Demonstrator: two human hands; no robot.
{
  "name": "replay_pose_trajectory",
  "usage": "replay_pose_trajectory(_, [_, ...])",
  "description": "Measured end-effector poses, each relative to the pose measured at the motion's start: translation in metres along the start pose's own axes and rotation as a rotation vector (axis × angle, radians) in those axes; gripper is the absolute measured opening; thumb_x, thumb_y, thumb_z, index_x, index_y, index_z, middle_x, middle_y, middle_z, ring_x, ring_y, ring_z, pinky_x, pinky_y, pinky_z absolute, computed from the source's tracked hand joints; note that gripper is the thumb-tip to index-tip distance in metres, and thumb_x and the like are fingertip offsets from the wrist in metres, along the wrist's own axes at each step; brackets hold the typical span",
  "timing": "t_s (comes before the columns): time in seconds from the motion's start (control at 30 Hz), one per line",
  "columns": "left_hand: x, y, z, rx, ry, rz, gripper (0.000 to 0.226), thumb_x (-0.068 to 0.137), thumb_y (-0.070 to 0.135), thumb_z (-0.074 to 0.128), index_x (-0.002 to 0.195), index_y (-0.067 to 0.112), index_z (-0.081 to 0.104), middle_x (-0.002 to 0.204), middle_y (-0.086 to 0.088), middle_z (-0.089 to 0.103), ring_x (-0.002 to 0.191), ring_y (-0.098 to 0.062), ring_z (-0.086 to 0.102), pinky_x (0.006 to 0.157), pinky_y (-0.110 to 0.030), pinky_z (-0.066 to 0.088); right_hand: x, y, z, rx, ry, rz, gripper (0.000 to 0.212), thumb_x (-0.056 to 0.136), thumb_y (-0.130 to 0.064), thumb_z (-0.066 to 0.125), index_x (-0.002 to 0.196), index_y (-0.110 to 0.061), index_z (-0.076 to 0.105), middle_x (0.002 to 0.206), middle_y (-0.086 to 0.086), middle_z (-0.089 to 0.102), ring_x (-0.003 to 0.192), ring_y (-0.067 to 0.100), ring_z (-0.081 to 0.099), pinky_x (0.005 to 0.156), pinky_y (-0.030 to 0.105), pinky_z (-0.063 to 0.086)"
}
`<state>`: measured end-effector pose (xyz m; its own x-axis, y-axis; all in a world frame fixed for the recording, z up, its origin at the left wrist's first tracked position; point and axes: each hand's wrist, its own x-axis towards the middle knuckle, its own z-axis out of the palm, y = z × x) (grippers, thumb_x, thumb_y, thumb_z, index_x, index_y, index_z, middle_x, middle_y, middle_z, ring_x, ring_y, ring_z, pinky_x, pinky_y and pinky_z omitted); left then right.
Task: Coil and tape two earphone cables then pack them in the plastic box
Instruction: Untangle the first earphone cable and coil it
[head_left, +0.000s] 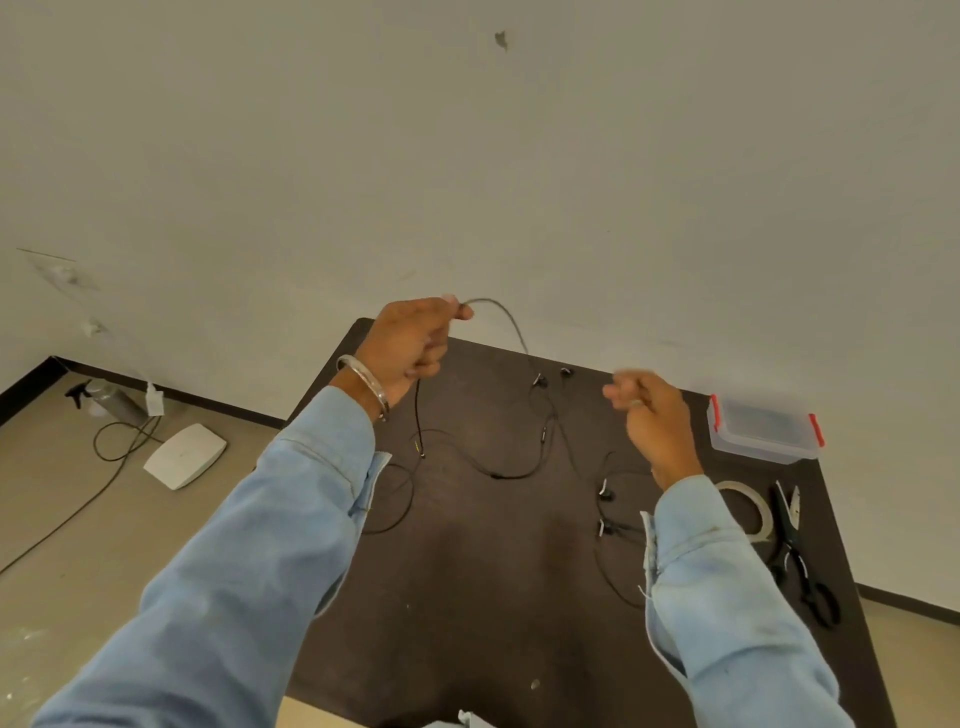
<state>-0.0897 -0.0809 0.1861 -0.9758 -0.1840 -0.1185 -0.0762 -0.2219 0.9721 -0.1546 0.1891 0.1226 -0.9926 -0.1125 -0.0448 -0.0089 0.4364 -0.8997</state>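
My left hand (410, 348) is raised above the dark table (467, 597), closed on a black earphone cable (506, 317). The cable arcs right from my fingers down to earbuds near the far edge, and its plug end hangs below my palm. My right hand (649, 410) hovers blurred to the right, fingers curled, with nothing visibly in it. A second black earphone (605, 493) lies loose on the table by my right sleeve. The clear plastic box (761, 423) with red clips stands shut at the far right corner.
A roll of clear tape (748, 506) and black scissors (800, 556) lie along the right edge. On the floor at the left are a white flat device (184, 454), a dark cord and a spray bottle (111, 400). A wall stands behind the table.
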Motion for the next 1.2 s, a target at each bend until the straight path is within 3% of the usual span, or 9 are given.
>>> replay_pose_trajectory(0.17, [-0.003,0.012,0.041,0.427,-0.199,0.061,0.026,0.096,0.027,0.050,0.094,0.006,0.066,0.044,0.012,0.034,0.039,-0.005,0.024,0.038,-0.016,0.020,-0.014,-0.057,0.029,0.191,-0.344,-0.318,0.042,0.088,-0.036,0.057,0.129,-0.026,0.051,0.122,-0.006,0.063,0.114,0.004,0.058,0.097,0.019,0.045])
replay_pose_trajectory(0.27, [-0.002,0.020,0.048,0.428,-0.214,0.078,0.025,0.095,0.024,0.052,0.092,0.004,0.065,0.039,0.013,0.035,0.035,-0.003,0.024,0.037,-0.014,0.021,-0.017,-0.074,0.037,0.205,-0.339,-0.396,0.018,0.096,-0.016,0.052,0.106,-0.010,0.065,0.080,0.002,0.069,0.074,0.014,0.066,0.075,0.030,0.053])
replay_pose_trajectory(0.37, [-0.003,0.022,0.028,0.519,-0.200,0.108,0.022,0.092,0.025,0.056,0.086,0.009,0.070,0.043,0.009,0.040,0.039,-0.006,0.028,0.038,-0.016,0.025,-0.015,-0.072,0.024,0.339,-0.226,-0.350,0.029,0.100,-0.014,0.044,0.087,-0.011,0.069,0.053,-0.002,0.044,0.048,0.011,0.038,0.046,0.024,0.032])
replay_pose_trajectory(0.53, [-0.003,-0.007,-0.025,0.702,-0.119,0.069,0.019,0.091,0.016,0.058,0.074,0.022,0.067,0.076,0.011,0.068,0.065,-0.002,0.063,0.062,-0.020,0.048,-0.004,-0.064,-0.008,0.568,0.134,-0.209,0.030,0.101,-0.026,0.044,0.083,-0.014,0.065,0.055,-0.002,0.038,0.045,0.008,0.026,0.041,0.020,0.020])
replay_pose_trajectory(0.67, [-0.005,-0.030,-0.040,0.695,-0.062,0.061,0.024,0.092,0.016,0.057,0.071,0.021,0.066,0.078,0.002,0.070,0.073,-0.009,0.066,0.072,-0.024,0.051,-0.003,-0.054,-0.009,0.471,0.262,-0.130,0.029,0.100,-0.026,0.044,0.091,-0.011,0.067,0.055,0.000,0.037,0.043,0.006,0.030,0.040,0.017,0.025])
replay_pose_trajectory(0.8, [-0.001,-0.041,-0.042,0.753,-0.127,0.017,0.021,0.093,0.010,0.055,0.076,0.016,0.067,0.072,0.005,0.073,0.079,-0.006,0.070,0.080,-0.023,0.051,-0.011,-0.049,0.001,0.379,0.203,-0.111,0.028,0.100,-0.024,0.043,0.091,-0.013,0.067,0.056,0.003,0.043,0.046,0.008,0.036,0.041,0.020,0.030])
replay_pose_trajectory(0.97, [-0.006,-0.045,-0.034,0.250,-0.001,-0.212,0.020,0.098,0.007,0.043,0.087,0.005,0.060,0.069,-0.004,0.074,0.077,-0.015,0.072,0.077,-0.027,0.055,-0.014,-0.046,0.004,0.339,-0.023,-0.066,0.029,0.101,-0.018,0.039,0.092,-0.009,0.066,0.056,0.008,0.049,0.043,0.009,0.038,0.042,0.023,0.035])
replay_pose_trajectory(1.13, [-0.007,-0.063,-0.031,0.758,0.235,-0.188,0.024,0.095,0.007,0.044,0.079,0.007,0.062,0.059,-0.001,0.069,0.073,-0.017,0.066,0.072,-0.024,0.046,-0.014,-0.038,0.010,0.267,-0.066,-0.022,0.031,0.102,-0.015,0.038,0.089,-0.007,0.065,0.055,0.009,0.053,0.040,0.011,0.038,0.043,0.026,0.037])
replay_pose_trajectory(1.2, [-0.010,-0.063,-0.027,0.573,0.194,-0.155,0.023,0.096,0.003,0.043,0.081,0.003,0.060,0.061,-0.006,0.069,0.065,-0.018,0.069,0.066,-0.027,0.052,-0.014,-0.035,0.013,0.242,-0.095,-0.010,0.031,0.102,-0.015,0.037,0.093,-0.005,0.065,0.055,0.008,0.055,0.040,0.011,0.039,0.044,0.026,0.039])
